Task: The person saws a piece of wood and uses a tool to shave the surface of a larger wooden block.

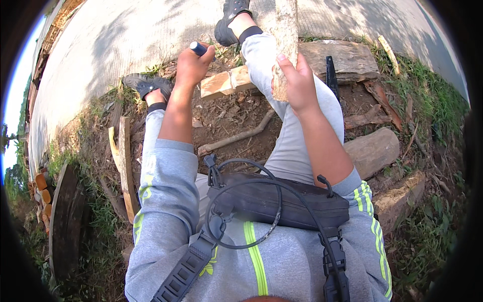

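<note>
My left hand (190, 66) is closed round a dark blue handle (199, 49) with a pale, round end. Whatever the handle belongs to is hidden by the fist. Raised over my bent leg, my right hand (300, 86) grips the lower part of a long, rough strip of wood (287, 30), thumb on its face. The strip runs away from me and out of the top of the view. Below and right of my left hand, a pale squared piece of timber (217, 85) lies partly behind my leg.
A thick cut log (342, 58) lies beyond my right leg, with a flat black tool part (331, 75) beside it. Between my legs a crooked branch (241, 136) rests on the dirt. More logs (375, 151) lie right; boards (126, 166) lie left. Ridged pavement (100, 60) stretches ahead.
</note>
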Tool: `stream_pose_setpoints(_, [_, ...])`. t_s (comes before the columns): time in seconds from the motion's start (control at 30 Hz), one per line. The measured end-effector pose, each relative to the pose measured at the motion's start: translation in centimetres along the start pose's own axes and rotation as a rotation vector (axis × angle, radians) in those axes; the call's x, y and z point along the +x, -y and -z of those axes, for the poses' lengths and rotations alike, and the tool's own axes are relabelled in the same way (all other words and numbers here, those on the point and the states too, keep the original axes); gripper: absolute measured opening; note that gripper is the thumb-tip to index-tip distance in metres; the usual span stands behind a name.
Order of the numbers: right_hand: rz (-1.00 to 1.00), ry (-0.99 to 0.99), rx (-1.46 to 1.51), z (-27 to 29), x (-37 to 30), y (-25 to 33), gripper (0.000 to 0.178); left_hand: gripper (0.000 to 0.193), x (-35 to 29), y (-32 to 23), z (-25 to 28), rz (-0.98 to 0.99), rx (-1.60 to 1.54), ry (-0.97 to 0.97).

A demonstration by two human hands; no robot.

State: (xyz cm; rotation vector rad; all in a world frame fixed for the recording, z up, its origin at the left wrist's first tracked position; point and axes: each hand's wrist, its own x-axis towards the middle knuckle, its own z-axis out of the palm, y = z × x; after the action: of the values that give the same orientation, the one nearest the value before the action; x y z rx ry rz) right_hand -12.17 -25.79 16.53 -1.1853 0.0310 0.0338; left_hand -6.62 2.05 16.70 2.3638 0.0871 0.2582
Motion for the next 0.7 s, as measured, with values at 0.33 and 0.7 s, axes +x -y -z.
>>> stream_pose_setpoints(0.33, [0.006, 0.011, -0.066, -0.02, 0.01, -0.2, 0.036, 0.031, 0.02, -0.52, -0.49, -0.065, 0.054, 0.022])
stream_pose_setpoints(0.7, [0.033, 0.032, -0.045, -0.07, 0.34, -0.53, 0.035, 0.03, -0.34, -0.27, -1.0, -0.04, -0.03, -0.001])
